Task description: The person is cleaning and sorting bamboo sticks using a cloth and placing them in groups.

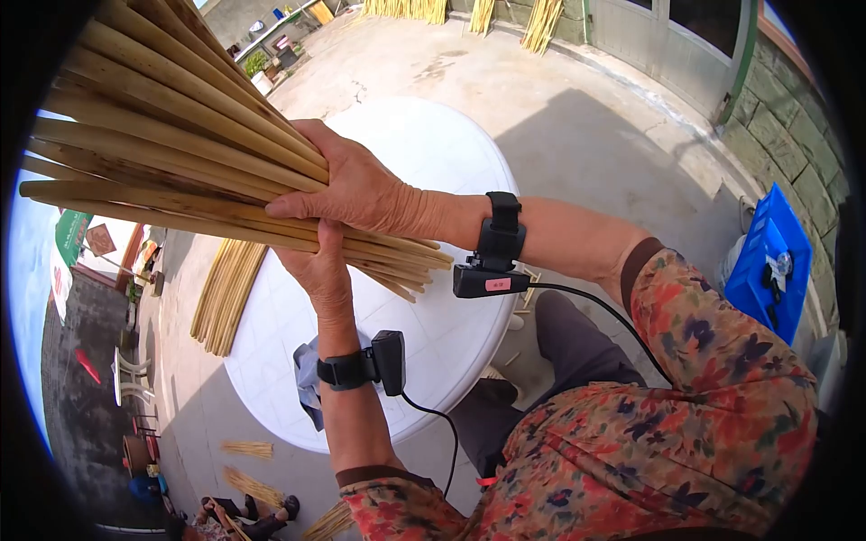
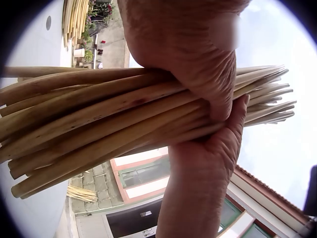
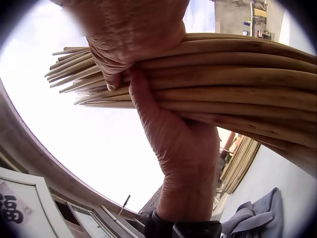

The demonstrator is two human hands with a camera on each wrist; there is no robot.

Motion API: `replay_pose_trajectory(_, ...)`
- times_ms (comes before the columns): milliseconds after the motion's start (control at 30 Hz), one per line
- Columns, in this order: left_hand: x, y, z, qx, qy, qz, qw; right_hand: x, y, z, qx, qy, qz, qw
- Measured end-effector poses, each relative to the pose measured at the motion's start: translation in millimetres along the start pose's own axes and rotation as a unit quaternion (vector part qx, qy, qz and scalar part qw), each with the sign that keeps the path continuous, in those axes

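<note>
A round white table (image 1: 451, 171) stands on a concrete yard. A second sheaf of sticks (image 1: 227, 293) lies over its left edge, a grey cloth (image 1: 307, 379) hangs at its near edge, and a blue crate (image 1: 767, 261) sits well off to the right by a stone wall. More sticks lie on the ground near the left.

Above the table, both hands hold one bundle of long pale sticks (image 1: 171, 153) near its thin ends. The thick ends fan up and to the left, while the thin tips poke out to the right.

The right hand (image 1: 356, 185) lies over the top, fingers wrapped round the bundle. The left hand (image 1: 316, 266) comes up from below, palm against the underside, fingers curled round it. The two hands touch.
</note>
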State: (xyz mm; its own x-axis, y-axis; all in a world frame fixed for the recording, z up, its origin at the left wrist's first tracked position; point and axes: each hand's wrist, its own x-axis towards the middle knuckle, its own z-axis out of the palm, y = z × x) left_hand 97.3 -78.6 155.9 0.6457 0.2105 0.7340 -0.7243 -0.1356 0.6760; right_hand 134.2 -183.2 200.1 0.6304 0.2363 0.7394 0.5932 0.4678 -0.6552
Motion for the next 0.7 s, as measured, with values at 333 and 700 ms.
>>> replay_pose_trajectory(333,-18,-14,-9,0.023,-0.011,-0.067,0.997,-25,20,-6,-0.087,-0.034,0.06,0.994)
replay_pose_trajectory(700,-23,-10,8,0.042,-0.024,-0.011,0.999,-33,19,-12,-0.024,0.004,0.006,1.0)
